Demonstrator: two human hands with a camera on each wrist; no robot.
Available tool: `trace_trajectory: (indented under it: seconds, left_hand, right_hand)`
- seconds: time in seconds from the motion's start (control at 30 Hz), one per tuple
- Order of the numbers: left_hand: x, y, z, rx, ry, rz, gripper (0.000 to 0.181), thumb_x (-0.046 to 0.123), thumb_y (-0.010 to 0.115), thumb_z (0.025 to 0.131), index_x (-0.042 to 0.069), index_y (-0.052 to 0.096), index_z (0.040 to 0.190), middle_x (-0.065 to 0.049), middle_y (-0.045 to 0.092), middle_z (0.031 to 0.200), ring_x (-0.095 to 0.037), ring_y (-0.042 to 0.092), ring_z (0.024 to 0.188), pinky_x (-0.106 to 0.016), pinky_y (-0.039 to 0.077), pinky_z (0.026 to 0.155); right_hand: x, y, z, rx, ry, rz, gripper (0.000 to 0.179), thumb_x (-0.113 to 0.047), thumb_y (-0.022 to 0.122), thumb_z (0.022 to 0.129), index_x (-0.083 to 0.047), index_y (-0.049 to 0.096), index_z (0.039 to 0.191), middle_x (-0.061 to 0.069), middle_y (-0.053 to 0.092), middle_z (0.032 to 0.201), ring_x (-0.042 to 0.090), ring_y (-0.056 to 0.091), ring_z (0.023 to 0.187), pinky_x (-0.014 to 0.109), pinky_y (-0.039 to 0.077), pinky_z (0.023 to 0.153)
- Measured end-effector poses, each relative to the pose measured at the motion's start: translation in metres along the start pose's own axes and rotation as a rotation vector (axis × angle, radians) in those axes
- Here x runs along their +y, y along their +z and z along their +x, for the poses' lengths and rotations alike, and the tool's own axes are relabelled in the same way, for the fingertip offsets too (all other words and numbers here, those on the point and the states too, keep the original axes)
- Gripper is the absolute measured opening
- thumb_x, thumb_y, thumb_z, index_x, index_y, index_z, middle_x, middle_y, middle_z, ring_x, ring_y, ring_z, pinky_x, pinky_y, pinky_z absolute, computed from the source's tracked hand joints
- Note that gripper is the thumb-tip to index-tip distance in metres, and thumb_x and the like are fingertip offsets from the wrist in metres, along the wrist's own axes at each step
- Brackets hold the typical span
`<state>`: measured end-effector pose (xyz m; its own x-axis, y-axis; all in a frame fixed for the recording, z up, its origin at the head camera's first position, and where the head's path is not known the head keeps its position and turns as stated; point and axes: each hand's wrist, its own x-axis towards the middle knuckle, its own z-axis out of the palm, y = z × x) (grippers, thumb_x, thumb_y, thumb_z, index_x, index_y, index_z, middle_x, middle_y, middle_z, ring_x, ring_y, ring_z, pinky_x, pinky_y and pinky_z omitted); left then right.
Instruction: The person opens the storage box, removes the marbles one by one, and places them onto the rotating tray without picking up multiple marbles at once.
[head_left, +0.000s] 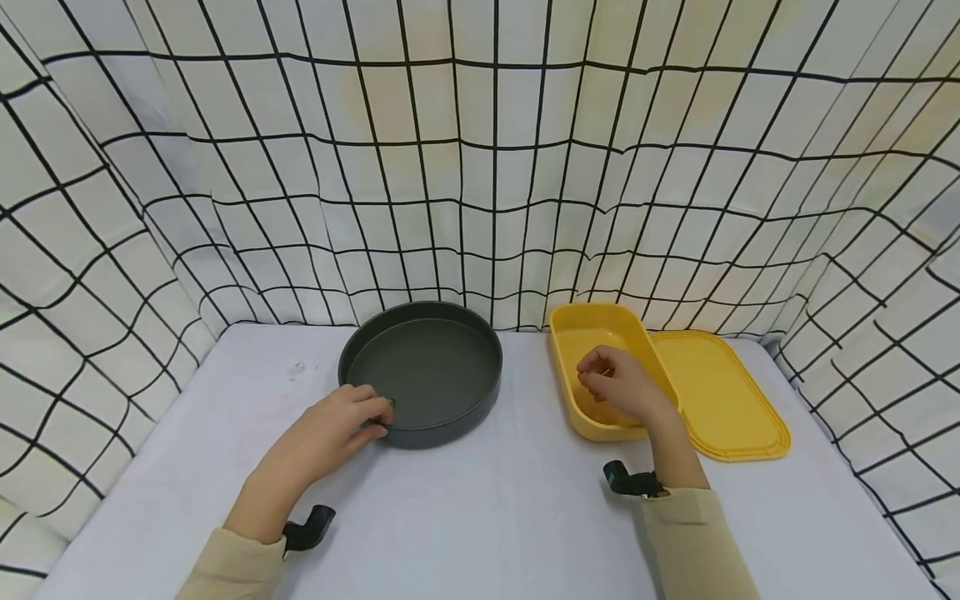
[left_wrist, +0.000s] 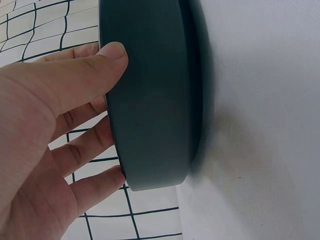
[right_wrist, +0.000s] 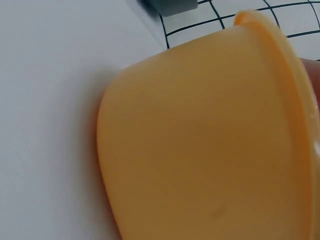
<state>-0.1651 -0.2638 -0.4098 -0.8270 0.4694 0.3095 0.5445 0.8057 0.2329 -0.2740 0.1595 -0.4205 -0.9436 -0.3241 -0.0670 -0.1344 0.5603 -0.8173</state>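
Thumb and fingers of the left hand [head_left: 337, 427] straddle the near-left rim of the dark pan [head_left: 435, 371], beside a small green thing [head_left: 392, 402]; whether they pinch it or the rim, I cannot tell. Over the yellow box [head_left: 611, 430], the right hand [head_left: 619, 382] has its fingers curled in, their hold unclear. Uncovering the box is done: its lid [head_left: 726, 396] lies flat beside it. Beyond that, what is left cannot be judged.
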Motion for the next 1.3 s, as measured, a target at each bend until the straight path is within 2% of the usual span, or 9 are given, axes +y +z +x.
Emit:
trace_trajectory:
  seconds: [0.2, 0.3, 0.57, 0.73, 0.97, 1.3]
  left_hand:
    - [0.001, 0.0, 0.0, -0.006, -0.004, 0.0, 0.021, 0.01, 0.081, 0.082, 0.022, 0.066, 0.089, 0.013, 0.056, 0.086, -0.009, 0.052, 0.082, -0.03, 0.049, 0.072]
    - [0.001, 0.0, -0.001, -0.007, -0.007, 0.001, 0.02, 0.01, 0.081, 0.083, 0.022, 0.066, 0.089, 0.013, 0.056, 0.086, -0.009, 0.052, 0.083, -0.03, 0.049, 0.073]
    - [-0.001, -0.003, -0.003, -0.012, -0.004, 0.002, 0.021, 0.01, 0.081, 0.082, 0.024, 0.067, 0.089, 0.014, 0.057, 0.086, -0.009, 0.052, 0.082, -0.03, 0.05, 0.072]
    - [-0.002, 0.0, 0.0, -0.009, 0.001, -0.009, 0.021, 0.01, 0.081, 0.082, 0.023, 0.067, 0.089, 0.014, 0.057, 0.086, -0.009, 0.053, 0.082, -0.031, 0.05, 0.072]
    - [-0.002, 0.002, -0.001, -0.013, -0.007, -0.037, 0.021, 0.008, 0.082, 0.081, 0.022, 0.066, 0.088, 0.012, 0.059, 0.086, -0.011, 0.055, 0.082, -0.032, 0.051, 0.073]
    - [0.002, -0.003, 0.0, -0.079, -0.093, -0.134, 0.017, 0.012, 0.08, 0.084, 0.023, 0.067, 0.087, 0.013, 0.059, 0.087, -0.013, 0.059, 0.085, -0.034, 0.051, 0.078]
  right_hand:
    - [-0.004, -0.003, 0.001, 0.051, -0.003, 0.3, 0.023, -0.015, 0.06, 0.1, 0.001, 0.057, 0.116, 0.015, 0.06, 0.109, 0.025, 0.062, 0.087, 0.031, 0.058, 0.081]
    - [-0.007, -0.003, 0.001, 0.075, -0.014, 0.451, 0.024, -0.014, 0.06, 0.1, 0.002, 0.055, 0.118, 0.013, 0.06, 0.109, 0.024, 0.063, 0.09, 0.031, 0.058, 0.082]
    - [-0.012, -0.003, 0.001, 0.075, -0.034, 0.75, 0.011, -0.008, 0.057, 0.101, -0.004, 0.057, 0.111, 0.006, 0.062, 0.101, 0.015, 0.063, 0.084, 0.032, 0.058, 0.086]
    - [-0.014, -0.006, -0.001, 0.104, -0.031, 0.816, 0.007, -0.007, 0.057, 0.101, -0.008, 0.058, 0.107, 0.005, 0.063, 0.099, 0.014, 0.064, 0.083, 0.031, 0.058, 0.085]
    - [-0.019, -0.005, 0.0, 0.088, -0.042, 0.856, 0.007, -0.005, 0.057, 0.101, -0.007, 0.058, 0.107, 0.006, 0.065, 0.098, 0.014, 0.065, 0.083, 0.032, 0.058, 0.085]
    - [-0.022, -0.004, -0.002, 0.065, -0.064, 0.845, 0.008, -0.006, 0.056, 0.101, -0.006, 0.057, 0.109, 0.006, 0.064, 0.099, 0.015, 0.065, 0.083, 0.033, 0.058, 0.085]
